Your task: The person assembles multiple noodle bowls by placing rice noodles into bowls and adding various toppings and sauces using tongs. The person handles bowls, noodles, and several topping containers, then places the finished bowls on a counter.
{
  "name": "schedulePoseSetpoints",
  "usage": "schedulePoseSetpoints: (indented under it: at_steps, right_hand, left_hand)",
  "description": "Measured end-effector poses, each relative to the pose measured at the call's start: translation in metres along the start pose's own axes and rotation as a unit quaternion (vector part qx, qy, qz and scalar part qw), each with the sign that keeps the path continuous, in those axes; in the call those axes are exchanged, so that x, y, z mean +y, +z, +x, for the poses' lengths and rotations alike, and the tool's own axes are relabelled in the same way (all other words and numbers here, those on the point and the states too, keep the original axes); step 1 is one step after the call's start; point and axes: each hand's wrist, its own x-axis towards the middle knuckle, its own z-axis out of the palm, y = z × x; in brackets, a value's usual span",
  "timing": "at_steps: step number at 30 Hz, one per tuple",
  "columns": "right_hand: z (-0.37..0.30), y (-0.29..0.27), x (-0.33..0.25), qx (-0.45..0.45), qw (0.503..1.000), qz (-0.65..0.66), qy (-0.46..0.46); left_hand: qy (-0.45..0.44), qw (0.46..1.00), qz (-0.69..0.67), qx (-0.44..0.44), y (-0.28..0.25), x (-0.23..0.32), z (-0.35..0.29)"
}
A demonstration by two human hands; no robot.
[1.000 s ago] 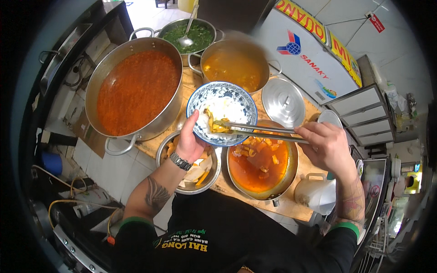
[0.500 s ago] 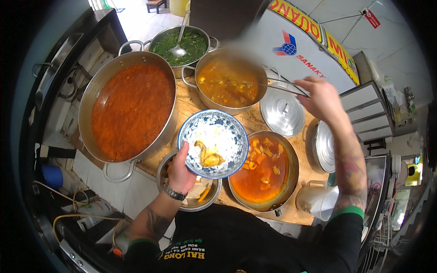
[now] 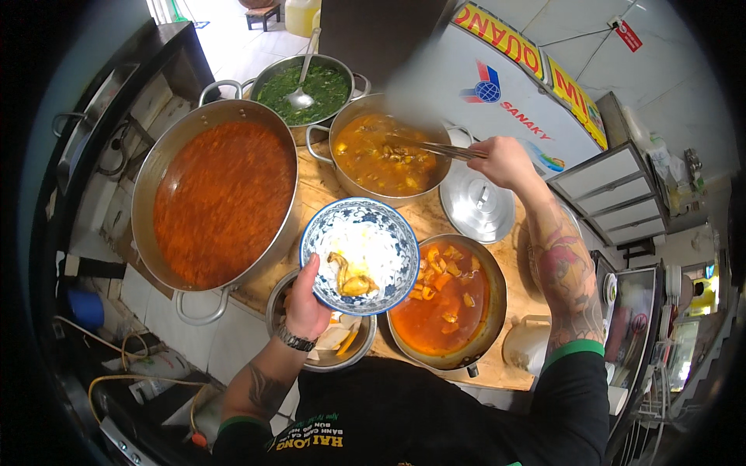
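My left hand (image 3: 308, 304) holds a white bowl with a blue pattern (image 3: 395, 220) from its left side, thumb over the rim. White noodles (image 3: 365, 242) and a yellowish piece of meat (image 3: 353, 279) lie in it. My right hand (image 3: 501, 161) is closed round metal tongs (image 3: 444, 148), which reach over the pot of yellow-brown stew (image 3: 339, 165). The tongs' arms are close together, their tips among the pieces at the stew's surface. Whether they grip a piece I cannot tell.
A big pot of red broth (image 3: 294, 213) stands left, a pot of chopped greens (image 3: 264, 80) with a ladle (image 3: 300, 98) behind. Near me are a pan of orange stew (image 3: 497, 342) and a steel basin (image 3: 361, 351). A metal lid (image 3: 458, 203) lies right of the bowl.
My right hand has moved left and slightly down, and the tongs' arms have come closer together over the stew. The bowl has shifted slightly down and left in view.
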Motion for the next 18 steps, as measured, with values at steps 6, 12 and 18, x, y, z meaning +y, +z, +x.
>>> schedulePoseSetpoints:
  at_steps: [6,12,18]
  right_hand:
    - [-0.026,-0.021,0.022,0.016,0.992,0.114,0.043]
    - [-0.073,-0.061,0.031,-0.011,0.971,0.231,0.064]
    - [-0.109,-0.085,0.007,-0.155,0.939,0.304,0.038]
  left_hand:
    - [0.001,1.0,-0.012,-0.016,0.007,-0.001,0.008]
    - [0.03,0.999,0.004,-0.021,0.004,-0.007,0.017]
    - [0.035,0.999,0.029,-0.026,0.001,-0.005,0.019]
